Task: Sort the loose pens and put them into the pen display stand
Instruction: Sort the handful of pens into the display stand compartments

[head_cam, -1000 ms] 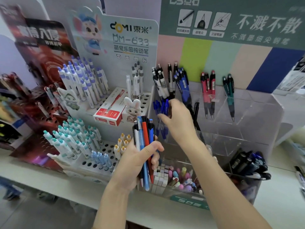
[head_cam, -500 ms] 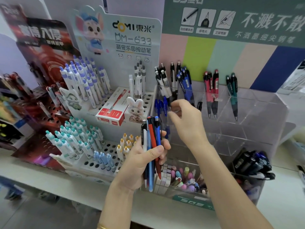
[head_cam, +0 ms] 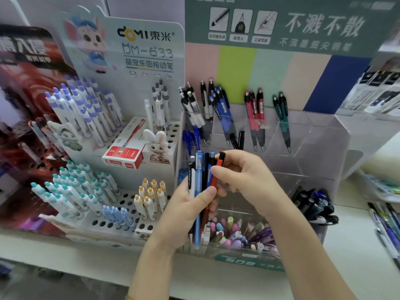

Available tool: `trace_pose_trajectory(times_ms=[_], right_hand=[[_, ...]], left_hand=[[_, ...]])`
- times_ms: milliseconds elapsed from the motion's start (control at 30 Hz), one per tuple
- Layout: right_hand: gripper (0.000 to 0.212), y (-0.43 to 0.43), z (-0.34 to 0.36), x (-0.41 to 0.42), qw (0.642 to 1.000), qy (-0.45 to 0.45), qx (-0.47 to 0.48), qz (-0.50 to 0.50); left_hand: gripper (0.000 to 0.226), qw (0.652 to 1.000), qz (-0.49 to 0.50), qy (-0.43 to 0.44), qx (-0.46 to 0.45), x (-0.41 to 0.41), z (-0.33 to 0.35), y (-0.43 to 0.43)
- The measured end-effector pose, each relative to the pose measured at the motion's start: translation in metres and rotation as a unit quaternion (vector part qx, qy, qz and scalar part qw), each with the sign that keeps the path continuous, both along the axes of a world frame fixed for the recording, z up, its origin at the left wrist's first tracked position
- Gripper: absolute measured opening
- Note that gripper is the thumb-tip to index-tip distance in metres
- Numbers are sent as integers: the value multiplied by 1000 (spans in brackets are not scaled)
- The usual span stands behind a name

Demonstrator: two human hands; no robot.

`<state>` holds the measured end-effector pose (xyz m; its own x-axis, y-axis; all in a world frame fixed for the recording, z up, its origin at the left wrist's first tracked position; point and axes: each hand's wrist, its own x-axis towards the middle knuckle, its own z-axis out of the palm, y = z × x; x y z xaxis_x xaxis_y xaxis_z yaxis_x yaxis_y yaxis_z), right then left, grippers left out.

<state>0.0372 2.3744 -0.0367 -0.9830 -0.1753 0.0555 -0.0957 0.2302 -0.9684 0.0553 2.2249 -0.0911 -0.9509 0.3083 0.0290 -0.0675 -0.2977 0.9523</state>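
Observation:
My left hand [head_cam: 184,213] grips a bundle of loose pens [head_cam: 200,187] upright in front of the clear acrylic display stand [head_cam: 313,144]. The bundle holds white, light blue, black, dark blue and red pens. My right hand [head_cam: 244,180] reaches in from the right and pinches the red pen [head_cam: 216,172] at the bundle's right side. In the stand's back row stand black-and-white pens [head_cam: 192,107], blue pens [head_cam: 220,109], red pens [head_cam: 254,109] and green pens [head_cam: 281,111]. A black pen [head_cam: 240,139] sits in the middle row.
A white DOMI peg stand [head_cam: 129,198] with several capped pens is on the left, a red box [head_cam: 125,152] lying on it. A front bin [head_cam: 242,234] holds erasers and small items. Dark pens [head_cam: 313,202] lie to the right. More pens [head_cam: 387,226] lie on the shelf's far right.
My right hand came back from the stand's middle row, where a black pen now stands, and has taken hold of the red pen in the bundle. The left hand rose slightly with the bundle.

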Motion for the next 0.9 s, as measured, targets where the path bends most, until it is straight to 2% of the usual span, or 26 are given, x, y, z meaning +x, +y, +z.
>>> trace_pose_trajectory(times_ms=[200,333,467,567,667,767,900], right_hand=[[9,7,-3,-3,996,-61,-66,-1],[25,8,-1,-7,993,-78,-90,-6],[18,13,6,-13,997,-72,-28,5],[14,14,12,-21,999,0,3,-35],[2,18,26,-32,987,85,-64,-118],[7,22,40,-45,954,176,-151,-188],[3,16,48,-57,895,346,-80,-270]], left_hand=[[34,995,-50,-41,72,-1,0,4],[35,992,-63,-52,96,-2,2,4],[27,989,-91,-42,109,-5,6,4],[28,986,-115,-40,113,-7,12,5],[37,989,-99,-56,97,-9,14,6],[45,990,-74,-71,92,-13,15,7],[42,995,-43,-67,66,-17,22,10]])
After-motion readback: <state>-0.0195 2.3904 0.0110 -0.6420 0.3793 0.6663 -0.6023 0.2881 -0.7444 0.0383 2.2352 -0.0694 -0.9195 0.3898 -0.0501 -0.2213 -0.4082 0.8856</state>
